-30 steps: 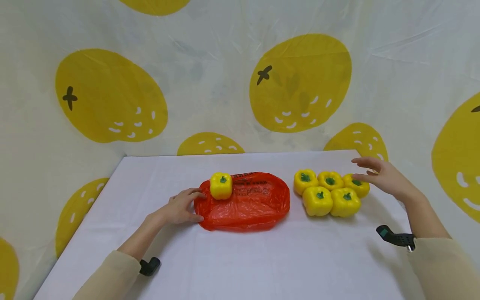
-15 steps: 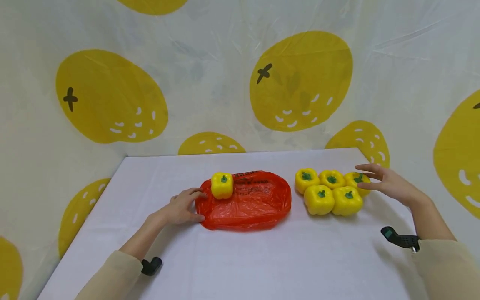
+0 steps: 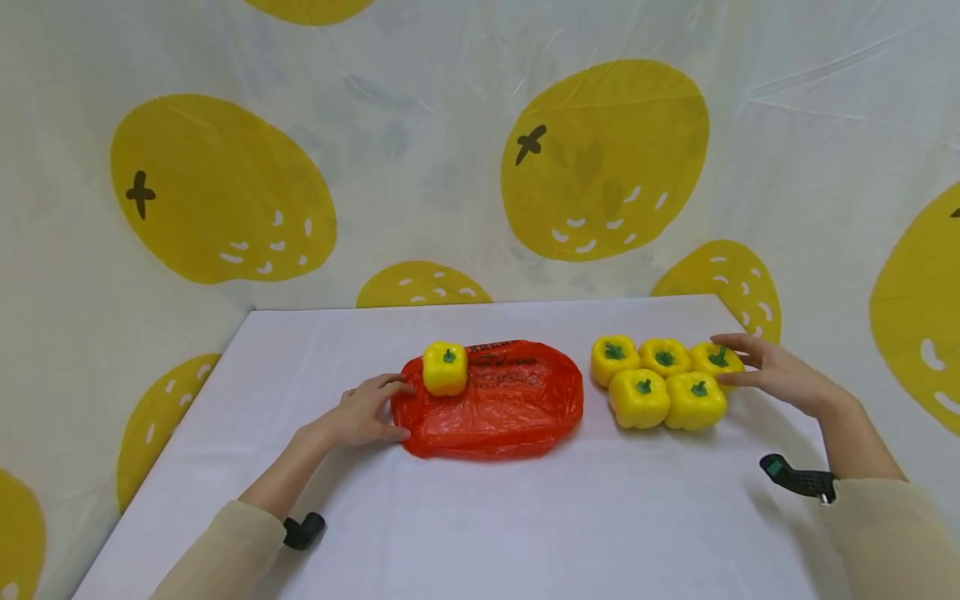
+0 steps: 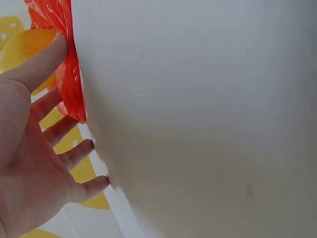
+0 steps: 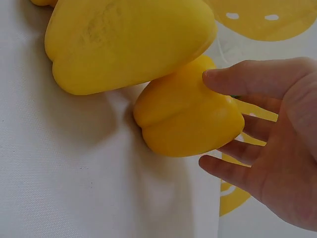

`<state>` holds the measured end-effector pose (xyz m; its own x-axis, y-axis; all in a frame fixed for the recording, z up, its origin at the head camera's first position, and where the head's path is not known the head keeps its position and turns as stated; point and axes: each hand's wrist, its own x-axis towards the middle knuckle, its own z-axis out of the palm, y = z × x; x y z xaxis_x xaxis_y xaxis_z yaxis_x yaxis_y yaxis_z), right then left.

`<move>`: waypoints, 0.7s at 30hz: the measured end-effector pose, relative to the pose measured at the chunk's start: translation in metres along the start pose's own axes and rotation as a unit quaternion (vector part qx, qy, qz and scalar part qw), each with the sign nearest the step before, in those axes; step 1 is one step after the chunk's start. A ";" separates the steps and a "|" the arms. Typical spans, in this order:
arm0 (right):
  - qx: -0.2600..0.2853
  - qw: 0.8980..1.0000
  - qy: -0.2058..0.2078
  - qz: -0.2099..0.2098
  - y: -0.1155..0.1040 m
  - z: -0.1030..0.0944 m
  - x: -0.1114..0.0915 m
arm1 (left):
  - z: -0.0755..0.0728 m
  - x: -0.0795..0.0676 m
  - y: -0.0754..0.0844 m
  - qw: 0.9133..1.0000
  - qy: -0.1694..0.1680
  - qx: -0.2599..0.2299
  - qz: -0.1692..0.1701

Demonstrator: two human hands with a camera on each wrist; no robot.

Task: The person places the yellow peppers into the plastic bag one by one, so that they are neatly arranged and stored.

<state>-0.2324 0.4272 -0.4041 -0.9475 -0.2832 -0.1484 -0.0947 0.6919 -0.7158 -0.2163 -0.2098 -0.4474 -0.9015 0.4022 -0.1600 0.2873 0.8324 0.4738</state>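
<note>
Head view: we find the red bag (image 3: 517, 412) on the white table (image 3: 525, 525), one yellow pepper (image 3: 444, 371) atop its left side, the left hand (image 3: 367, 414) spread at that end, the right hand (image 3: 787, 375) at the rear right pepper (image 3: 705, 360) of five. Left wrist: the fingers grip nothing. Right wrist: thumb and fingers flank the pepper — whether they grip, we cannot tell; we judge that even pressure and a straight lift spare its neighbours.

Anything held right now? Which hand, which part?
Left hand at left edge of red bag, no clear grip. Right hand, thumb and fingers around the right side of the back-right yellow pepper; hold can't be confirmed.
</note>
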 end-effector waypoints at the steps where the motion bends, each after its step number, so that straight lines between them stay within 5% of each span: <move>1: -0.001 1.000 -0.001 0.000 0.001 0.000 0.000 | 0.000 0.000 0.000 1.000 -0.001 0.000 0.002; 21: -0.028 0.999 0.010 0.022 0.007 0.003 0.001 | -0.001 0.000 0.000 1.000 -0.004 0.000 -0.002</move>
<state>-0.2331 0.4295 -0.4111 -0.9571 -0.2390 -0.1641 -0.0698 0.7393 -0.6698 -0.2168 -0.2101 -0.4461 -0.9000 0.4022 -0.1681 0.2842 0.8338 0.4733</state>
